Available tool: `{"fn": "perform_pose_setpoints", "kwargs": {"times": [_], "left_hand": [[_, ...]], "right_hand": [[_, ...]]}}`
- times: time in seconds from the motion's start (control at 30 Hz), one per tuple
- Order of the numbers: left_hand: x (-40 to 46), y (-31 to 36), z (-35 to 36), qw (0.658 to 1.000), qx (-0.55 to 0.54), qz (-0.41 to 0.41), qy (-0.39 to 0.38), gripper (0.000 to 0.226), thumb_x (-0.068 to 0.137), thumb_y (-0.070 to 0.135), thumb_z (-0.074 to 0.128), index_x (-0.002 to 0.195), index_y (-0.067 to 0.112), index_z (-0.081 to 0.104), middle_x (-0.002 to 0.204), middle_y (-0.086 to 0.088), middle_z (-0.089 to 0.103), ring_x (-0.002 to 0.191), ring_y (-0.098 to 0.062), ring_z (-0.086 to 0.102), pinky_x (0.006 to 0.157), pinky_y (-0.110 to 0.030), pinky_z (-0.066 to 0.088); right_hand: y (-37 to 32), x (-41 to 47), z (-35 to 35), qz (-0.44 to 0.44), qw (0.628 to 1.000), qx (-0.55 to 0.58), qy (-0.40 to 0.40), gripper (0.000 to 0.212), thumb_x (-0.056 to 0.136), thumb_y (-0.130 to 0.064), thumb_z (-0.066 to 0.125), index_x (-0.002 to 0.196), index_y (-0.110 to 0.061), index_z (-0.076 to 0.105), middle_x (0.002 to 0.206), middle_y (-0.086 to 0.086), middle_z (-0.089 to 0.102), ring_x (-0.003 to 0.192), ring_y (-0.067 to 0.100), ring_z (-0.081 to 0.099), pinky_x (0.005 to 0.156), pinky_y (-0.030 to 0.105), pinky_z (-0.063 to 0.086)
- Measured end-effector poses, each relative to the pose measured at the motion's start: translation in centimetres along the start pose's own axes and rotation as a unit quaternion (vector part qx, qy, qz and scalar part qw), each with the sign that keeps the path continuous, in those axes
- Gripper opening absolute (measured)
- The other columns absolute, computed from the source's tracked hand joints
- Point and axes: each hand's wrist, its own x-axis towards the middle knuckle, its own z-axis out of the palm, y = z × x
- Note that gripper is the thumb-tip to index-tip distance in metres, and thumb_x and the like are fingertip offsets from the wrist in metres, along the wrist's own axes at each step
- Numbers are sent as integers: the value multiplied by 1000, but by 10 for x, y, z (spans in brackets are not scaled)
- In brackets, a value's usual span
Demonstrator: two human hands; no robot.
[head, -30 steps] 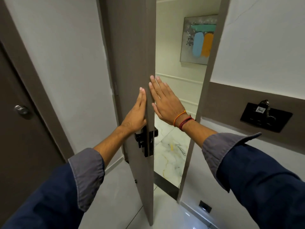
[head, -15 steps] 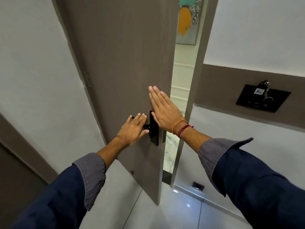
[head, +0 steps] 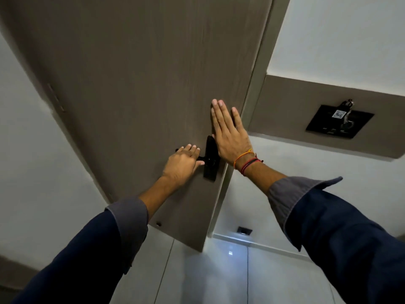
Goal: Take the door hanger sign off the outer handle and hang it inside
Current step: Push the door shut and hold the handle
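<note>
The brown wooden door (head: pixel 142 73) fills the middle of the head view and sits against its frame (head: pixel 256 84). Its black inner handle (head: pixel 211 163) has a long backplate and a lever pointing left. My left hand (head: pixel 182 165) lies over the lever, fingers above and thumb under it. My right hand (head: pixel 228 134) is pressed flat on the door just above the backplate, fingers spread upward near the door's edge. No door hanger sign shows anywhere; the outer handle is hidden behind the door.
A black switch panel (head: pixel 339 121) with a key card and keys sits on the brown wall band to the right. A small floor-level light (head: pixel 244 230) glows low on that wall. White walls flank the door; pale floor tiles lie below.
The door has swung from ajar to against its frame, and the hallway and painting are no longer visible. My left hand went from the door's face onto the lever; my right hand stayed flat on the door.
</note>
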Motion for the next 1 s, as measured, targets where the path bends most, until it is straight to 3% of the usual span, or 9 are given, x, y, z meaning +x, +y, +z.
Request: {"fn": "perform_pose_setpoints", "kwargs": {"times": [0.1,0.27,0.4,0.57,0.73,0.93,1.0], "left_hand": [[20,5,1,1000,-16,-15,22,58,104,48,52,144,6,55,148,-14,58,141,-29,52,117,-40,42],[59,12,4,999,-18,-29,13,59,104,50,51,145,7,54,150,-13,56,142,-28,51,116,-40,44],[84,13,8,999,-16,-31,5,60,106,49,47,147,6,51,153,-15,52,145,-29,46,119,-39,38],[107,10,16,1000,-18,-20,5,62,108,50,39,152,7,44,158,-14,45,150,-29,39,122,-39,34],[121,8,24,999,-40,-20,6,60,109,48,39,152,6,44,159,-15,44,152,-28,36,124,-41,31],[129,14,29,984,-161,-82,-4,53,106,45,49,139,6,59,144,-21,58,139,-37,51,115,-43,42],[134,17,35,977,-189,-97,-7,48,106,46,48,123,5,66,125,-19,67,123,-34,62,112,-41,43]], "right_hand": [[8,9,16,9,1000,-4,4,66,104,-13,35,165,4,15,174,20,10,163,35,14,131,51,6],[27,26,47,3,1000,-22,1,62,103,-3,33,164,1,21,173,17,20,161,32,24,130,49,19],[36,38,67,5,1000,-17,5,60,104,2,16,163,0,25,172,17,25,159,32,28,129,48,23],[41,48,86,7,1000,-3,26,56,106,2,34,162,1,29,170,17,31,157,32,33,127,49,34],[45,54,94,2,1000,-6,21,57,105,7,29,162,1,29,169,17,31,157,33,33,125,49,36],[48,62,100,-3,1000,-30,2,58,106,3,40,163,-1,27,171,16,28,158,31,31,126,46,36],[46,65,101,-1,999,-41,-2,58,107,3,39,163,-1,26,171,16,28,158,31,31,125,45,36]]}}
